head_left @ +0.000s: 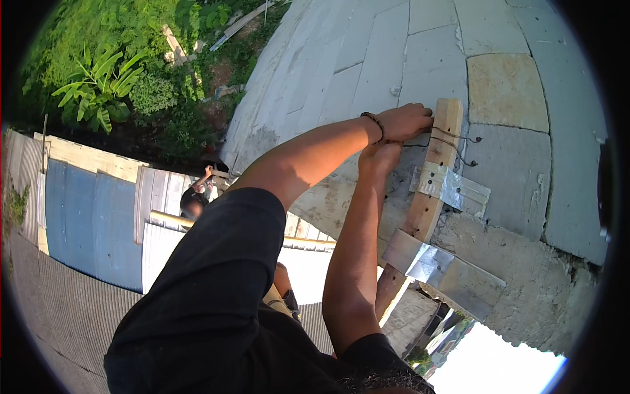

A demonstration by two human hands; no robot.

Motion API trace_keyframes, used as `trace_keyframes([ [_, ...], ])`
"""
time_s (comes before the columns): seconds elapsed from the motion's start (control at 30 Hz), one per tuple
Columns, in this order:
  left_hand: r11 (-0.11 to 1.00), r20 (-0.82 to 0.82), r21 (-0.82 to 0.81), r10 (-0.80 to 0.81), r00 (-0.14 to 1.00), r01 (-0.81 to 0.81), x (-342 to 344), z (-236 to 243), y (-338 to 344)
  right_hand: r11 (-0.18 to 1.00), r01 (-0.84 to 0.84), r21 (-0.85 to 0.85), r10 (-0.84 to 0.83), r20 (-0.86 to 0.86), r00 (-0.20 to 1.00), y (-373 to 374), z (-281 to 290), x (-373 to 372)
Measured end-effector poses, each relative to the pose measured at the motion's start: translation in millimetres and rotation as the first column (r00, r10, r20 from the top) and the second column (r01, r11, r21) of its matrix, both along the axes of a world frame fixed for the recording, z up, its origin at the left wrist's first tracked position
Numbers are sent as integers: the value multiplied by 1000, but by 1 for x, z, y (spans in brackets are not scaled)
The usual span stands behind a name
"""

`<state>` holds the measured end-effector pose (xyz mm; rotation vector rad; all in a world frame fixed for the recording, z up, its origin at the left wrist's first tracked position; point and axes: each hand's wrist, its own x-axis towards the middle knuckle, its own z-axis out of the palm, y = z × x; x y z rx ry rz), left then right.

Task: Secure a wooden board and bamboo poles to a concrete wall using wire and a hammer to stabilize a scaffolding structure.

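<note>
A wooden post [421, 209] runs slantwise along a grey block wall [430, 69]. Thin dark wire [453, 134] passes round its upper part, with two bent ends sticking out on the right. My left hand [405, 121], with a dark bracelet at its wrist, is closed at the post's left edge, where a strand of the wire reaches its fingers. Just below, my right hand [380, 157] is closed in a fist, and another strand runs from it to the post. The fingertips of both hands are partly hidden.
Two shiny metal strips [410, 253] wrap the post lower down, beside a rough concrete ledge [518, 269]. Far below on the left are corrugated roofs [85, 220] and a person [197, 195] holding onto a piece of wood. Green plants [102, 82] grow at the upper left.
</note>
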<state>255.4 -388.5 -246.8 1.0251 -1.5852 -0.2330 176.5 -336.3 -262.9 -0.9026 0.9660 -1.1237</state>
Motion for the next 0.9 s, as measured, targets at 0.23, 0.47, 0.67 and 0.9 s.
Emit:
trace_keyframes([
  [0.23, 999, 18, 36, 15, 1000, -16, 5, 6, 8, 999, -20, -41, 23, 73, 997, 3, -7, -2],
  [0.47, 993, 330, 116, -29, 943, -11, 49, 26, 34, 994, -40, -103, 54, 131, 990, 21, 24, 16],
  [0.67, 951, 493, 299, -225, 840, 80, 91, 60, 56, 967, -253, 39, 226, 332, 916, 35, 43, 17],
  [0.9, 933, 499, 356, -242, 832, 57, 86, 80, 69, 941, -336, 43, 244, 601, 761, 43, 43, 14],
])
